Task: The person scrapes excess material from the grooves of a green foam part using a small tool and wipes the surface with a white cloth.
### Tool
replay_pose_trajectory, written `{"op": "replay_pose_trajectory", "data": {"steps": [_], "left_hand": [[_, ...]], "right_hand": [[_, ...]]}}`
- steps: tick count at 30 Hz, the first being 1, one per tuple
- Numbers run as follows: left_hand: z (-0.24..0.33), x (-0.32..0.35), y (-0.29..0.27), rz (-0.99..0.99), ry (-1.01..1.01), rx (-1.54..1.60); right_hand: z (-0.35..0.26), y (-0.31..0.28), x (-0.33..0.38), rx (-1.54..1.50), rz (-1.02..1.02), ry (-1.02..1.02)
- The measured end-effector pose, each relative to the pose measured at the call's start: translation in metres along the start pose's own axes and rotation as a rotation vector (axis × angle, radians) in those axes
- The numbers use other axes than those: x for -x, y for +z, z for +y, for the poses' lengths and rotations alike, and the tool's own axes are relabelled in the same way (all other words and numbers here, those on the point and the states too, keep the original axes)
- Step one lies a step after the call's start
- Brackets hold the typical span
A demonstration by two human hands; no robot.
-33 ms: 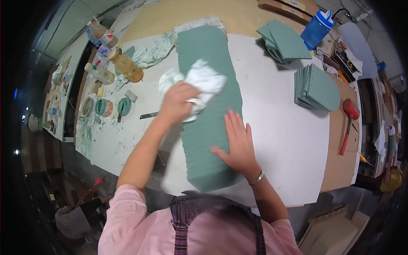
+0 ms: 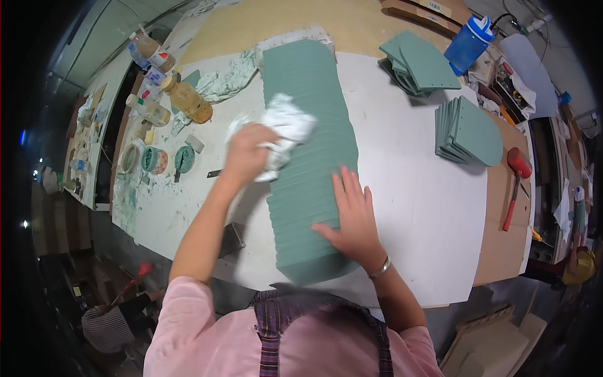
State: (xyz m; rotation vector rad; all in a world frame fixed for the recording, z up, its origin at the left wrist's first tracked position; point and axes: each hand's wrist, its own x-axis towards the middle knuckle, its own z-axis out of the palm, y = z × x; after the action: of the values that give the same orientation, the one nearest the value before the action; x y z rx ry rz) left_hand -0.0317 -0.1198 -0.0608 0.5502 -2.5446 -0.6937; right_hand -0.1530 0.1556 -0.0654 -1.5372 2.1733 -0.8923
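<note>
A long green piece [image 2: 301,213], made of stacked layers with a rounded far end, lies lengthwise before me on the white tabletop. My left hand [image 2: 251,154] is closed round a crumpled white cloth [image 2: 289,119], which rests over the left edge of the stack and is a little blurred. Farther down the stack, my right hand [image 2: 353,223] lies flat on its right side, fingers spread and thumb out, holding nothing. A dark metal strip [image 2: 214,173] shows just left of my left wrist.
At left stand a bottle of yellowish liquid [image 2: 186,99], other bottles and a tub of green paste [image 2: 152,159]. On the right are stacked green boards [image 2: 468,132], more boards [image 2: 421,60], a blue jug [image 2: 469,45] and a red mallet [image 2: 518,163]. Another person [image 2: 113,323] is at lower left.
My left hand and the cloth have shifted left across the green stack, toward its left edge. My right hand stays in nearly the same place.
</note>
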Motion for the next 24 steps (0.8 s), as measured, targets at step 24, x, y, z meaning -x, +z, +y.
{"op": "replay_pose_trajectory", "data": {"steps": [24], "left_hand": [[-0.047,-0.023,-0.006,0.131,0.019,-0.302]], "right_hand": [[-0.017,0.014,0.022,0.044,0.074,-0.059]]}}
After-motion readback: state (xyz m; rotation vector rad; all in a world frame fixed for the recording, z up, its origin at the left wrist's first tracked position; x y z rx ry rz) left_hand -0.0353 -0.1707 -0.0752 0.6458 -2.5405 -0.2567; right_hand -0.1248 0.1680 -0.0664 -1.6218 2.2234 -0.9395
